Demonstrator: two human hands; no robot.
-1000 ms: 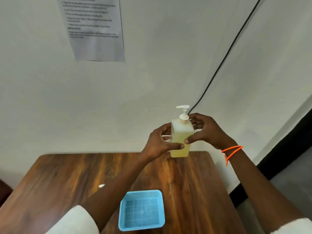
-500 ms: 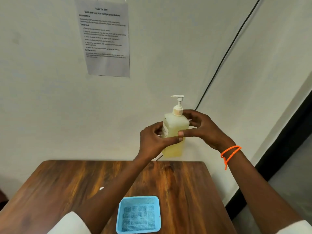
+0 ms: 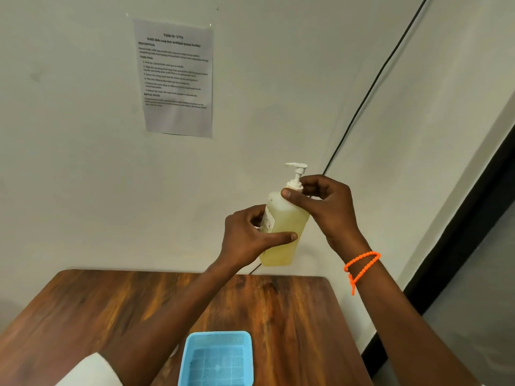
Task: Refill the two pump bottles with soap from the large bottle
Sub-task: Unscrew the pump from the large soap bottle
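A: Pump bottle [image 3: 284,229]?
B: In the air above the table's [image 3: 278,307] far edge, tipped slightly with the top toward 1 o'clock. Yellowish liquid fills most of it, white pump head [image 3: 297,174] on, nozzle pointing to 9 o'clock.

A: Left hand [image 3: 248,238]?
B: Wrapped round the bottle's body from 9 o'clock, thumb laid across the front, fingers curled behind by the label.

A: Right hand [image 3: 326,207]?
B: Comes in from 3 o'clock, thumb and fingers curled at the pump collar at the bottle's neck. Can't see how tight the pinch is. Orange bead bracelet [image 3: 361,267] on that wrist.

A: Anything else?
B: Blue mesh basket [image 3: 217,338] on the table at 6 o'clock of the bottle, well apart. Printed sheet [image 3: 177,79] on the wall at 11 o'clock, black cable [image 3: 370,90] running up toward 1 o'clock. White sleeve [image 3: 92,371] bottom left.
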